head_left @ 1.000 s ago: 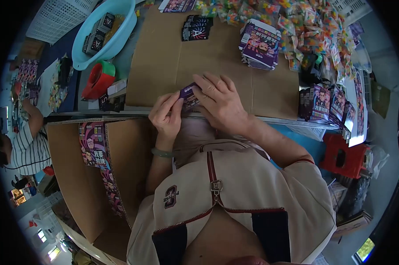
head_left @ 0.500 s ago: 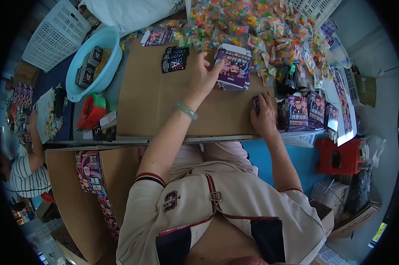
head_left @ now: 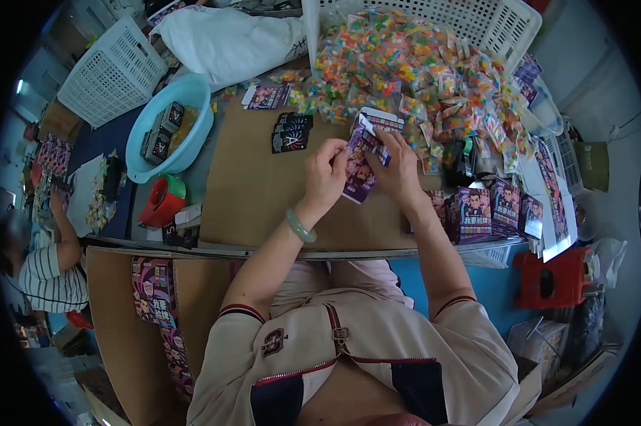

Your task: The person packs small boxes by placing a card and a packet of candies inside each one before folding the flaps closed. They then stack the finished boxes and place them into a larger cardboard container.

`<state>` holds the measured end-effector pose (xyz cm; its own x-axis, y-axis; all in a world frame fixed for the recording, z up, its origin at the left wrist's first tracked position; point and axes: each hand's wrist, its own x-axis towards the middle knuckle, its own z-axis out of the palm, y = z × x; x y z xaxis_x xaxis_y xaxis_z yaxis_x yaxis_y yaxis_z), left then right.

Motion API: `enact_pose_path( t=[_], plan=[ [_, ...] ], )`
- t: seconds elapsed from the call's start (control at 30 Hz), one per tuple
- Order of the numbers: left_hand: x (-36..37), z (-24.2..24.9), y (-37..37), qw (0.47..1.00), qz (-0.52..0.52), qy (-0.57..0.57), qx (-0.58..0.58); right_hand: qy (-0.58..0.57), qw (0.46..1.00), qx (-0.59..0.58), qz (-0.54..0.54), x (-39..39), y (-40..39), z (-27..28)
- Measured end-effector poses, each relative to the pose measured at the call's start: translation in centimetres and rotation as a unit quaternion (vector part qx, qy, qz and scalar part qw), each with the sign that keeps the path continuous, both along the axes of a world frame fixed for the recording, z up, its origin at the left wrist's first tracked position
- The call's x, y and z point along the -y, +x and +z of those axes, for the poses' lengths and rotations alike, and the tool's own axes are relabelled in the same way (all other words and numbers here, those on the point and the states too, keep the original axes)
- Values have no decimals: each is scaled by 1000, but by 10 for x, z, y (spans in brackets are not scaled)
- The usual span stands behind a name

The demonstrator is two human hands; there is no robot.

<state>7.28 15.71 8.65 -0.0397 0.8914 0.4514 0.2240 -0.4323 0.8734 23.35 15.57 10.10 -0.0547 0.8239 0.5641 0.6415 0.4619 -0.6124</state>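
Note:
Both my hands are at a purple printed box (head_left: 361,170), held tilted over the cardboard sheet. My left hand (head_left: 325,177), with a green bangle at the wrist, pinches its left edge. The fingers of my right hand (head_left: 401,172) close on its upper right side. Just behind it lies the stack of flat purple boxes (head_left: 382,121), partly hidden by my hands. A fan of black cards (head_left: 292,133) lies to the left on the cardboard (head_left: 253,192). Filled purple boxes (head_left: 474,211) stand to the right of my right hand.
Small bags of colored candy (head_left: 405,64) are heaped at the back, before a white basket (head_left: 469,21). A blue basin (head_left: 170,128) and red tape dispenser (head_left: 163,201) sit left. A black dispenser (head_left: 462,162) is at right. A co-worker (head_left: 51,273) is at far left.
My right hand has moved from the table's front edge to the box near the stack. My left hand has closed on the box, which is now lifted and tilted. The view has shifted slightly.

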Motion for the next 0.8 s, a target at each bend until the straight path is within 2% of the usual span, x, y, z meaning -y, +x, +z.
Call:
enact_pose_path(
  t=[0.07,0.13,0.2,0.27,0.3,0.33,0.37,0.4,0.43,0.47,0.5,0.57,0.7,0.73,0.77,0.8],
  plan=[
    [17,-11,-23,999,37,2,-25,-13,1000,-9,11,13,-25,0],
    [38,-22,-42,996,88,-8,-3,-29,998,-48,24,29,-49,-5],
    [67,-28,-58,994,92,-56,32,-92,989,-86,77,44,-68,-3],
    [87,-35,-73,986,113,3,-119,-50,989,-100,101,47,-80,-14],
    [93,-26,-77,986,114,1,-120,-112,974,-141,134,46,-84,-17],
    [99,-7,-79,941,182,84,-272,-174,953,-181,168,46,-88,-19],
    [105,3,-82,862,244,163,-414,-176,953,-180,170,48,-94,-18],
    [110,-1,-82,861,248,161,-414,-195,941,-204,189,51,-100,-16],
    [114,-8,-80,889,239,129,-369,-214,928,-227,205,55,-107,-10],
    [119,-15,-79,914,228,96,-322,-191,937,-217,195,63,-115,-1],
    [122,-22,-81,914,230,93,-321,-193,937,-215,197,66,-118,-2],
    [126,-33,-86,959,181,37,-216,-179,929,-228,228,69,-123,-6],
    [133,-41,-88,984,115,-42,-126,-144,942,-181,243,69,-111,-7],
    [133,-42,-91,991,103,-78,-45,-13,984,-101,145,70,-107,-2],
    [133,-43,-93,989,92,-113,39,120,992,-15,45,70,-103,0],
    [134,-42,-90,988,94,-113,40,53,997,-37,51,71,-96,-16]
  ],
)
